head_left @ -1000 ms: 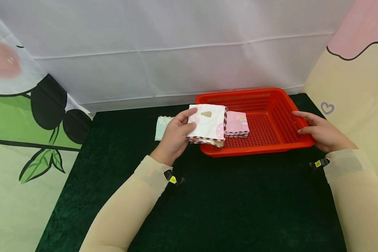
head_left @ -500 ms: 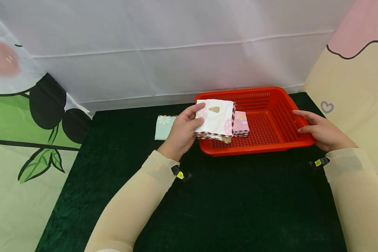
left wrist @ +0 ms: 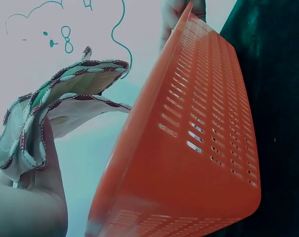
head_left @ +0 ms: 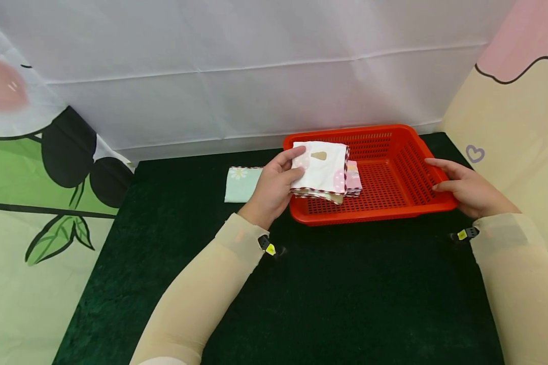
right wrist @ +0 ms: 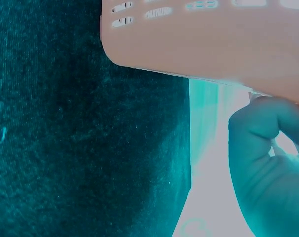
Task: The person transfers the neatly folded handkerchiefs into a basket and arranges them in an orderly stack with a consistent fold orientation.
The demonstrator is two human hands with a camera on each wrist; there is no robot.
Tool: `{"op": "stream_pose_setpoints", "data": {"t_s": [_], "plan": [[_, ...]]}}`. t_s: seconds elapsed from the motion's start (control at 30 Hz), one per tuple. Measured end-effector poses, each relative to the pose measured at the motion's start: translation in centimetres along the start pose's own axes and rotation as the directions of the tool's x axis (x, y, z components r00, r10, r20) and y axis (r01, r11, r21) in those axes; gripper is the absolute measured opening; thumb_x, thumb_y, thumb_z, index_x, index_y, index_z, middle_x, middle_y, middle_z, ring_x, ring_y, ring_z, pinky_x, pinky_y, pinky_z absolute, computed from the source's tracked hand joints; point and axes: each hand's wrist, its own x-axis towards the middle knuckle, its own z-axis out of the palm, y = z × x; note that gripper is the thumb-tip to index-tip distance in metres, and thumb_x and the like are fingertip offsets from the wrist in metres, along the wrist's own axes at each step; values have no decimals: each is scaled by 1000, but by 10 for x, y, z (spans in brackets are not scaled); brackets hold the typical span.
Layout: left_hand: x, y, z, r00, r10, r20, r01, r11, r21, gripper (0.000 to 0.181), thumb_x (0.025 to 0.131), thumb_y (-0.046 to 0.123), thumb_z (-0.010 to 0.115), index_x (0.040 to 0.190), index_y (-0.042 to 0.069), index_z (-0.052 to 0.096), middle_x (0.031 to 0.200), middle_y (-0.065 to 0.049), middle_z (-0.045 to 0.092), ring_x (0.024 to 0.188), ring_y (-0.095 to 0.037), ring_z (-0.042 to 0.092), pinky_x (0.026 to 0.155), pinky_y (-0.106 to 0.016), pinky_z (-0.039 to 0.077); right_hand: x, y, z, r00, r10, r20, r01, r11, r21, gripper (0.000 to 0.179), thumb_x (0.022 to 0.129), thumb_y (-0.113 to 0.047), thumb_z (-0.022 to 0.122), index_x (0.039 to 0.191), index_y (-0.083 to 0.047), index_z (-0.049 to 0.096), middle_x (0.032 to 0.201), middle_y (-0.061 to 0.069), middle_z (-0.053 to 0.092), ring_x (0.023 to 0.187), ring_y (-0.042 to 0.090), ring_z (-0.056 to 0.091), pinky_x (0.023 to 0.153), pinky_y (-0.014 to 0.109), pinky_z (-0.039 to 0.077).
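Observation:
My left hand [head_left: 276,185] pinches a folded white cloth [head_left: 321,170] with pink patches, a tan mark and red-checked edging, thumb on top. The cloth is over the left end of a red plastic basket [head_left: 388,190]. In the left wrist view the folded cloth [left wrist: 65,94] shows several loose layers above the basket's rim. Inside the basket lies a pink folded cloth stack [head_left: 353,178], partly covered by the white cloth. My right hand [head_left: 470,190] grips the basket's right rim; the right wrist view shows its thumb and palm [right wrist: 268,153] against the basket's edge.
A mint-green folded cloth [head_left: 242,185] with a white daisy lies on the dark green tabletop [head_left: 347,294], left of the basket and partly behind my left hand. White fabric [head_left: 265,66] hangs behind the table, and a cream printed sheet [head_left: 520,147] hangs on the right.
My left hand has moved right and slightly up with the white cloth, further over the basket. More of the mint-green cloth shows. My right hand stays at the rim.

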Motion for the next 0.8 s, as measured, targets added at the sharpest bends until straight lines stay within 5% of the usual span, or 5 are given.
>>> {"op": "stream_pose_setpoints", "data": {"t_s": [0.8], "plan": [[24, -13, 32, 1000, -7, -4, 8, 997, 79, 42, 100, -3, 60, 134, 21, 68, 142, 3, 57, 128, -16, 55, 104, -28, 49, -1, -1, -1, 1000, 4, -1, -4, 1000, -6, 69, 107, 0, 44, 166, -27, 19, 163, 12, 17, 116, 5, 54, 92, 25, 55]]}}
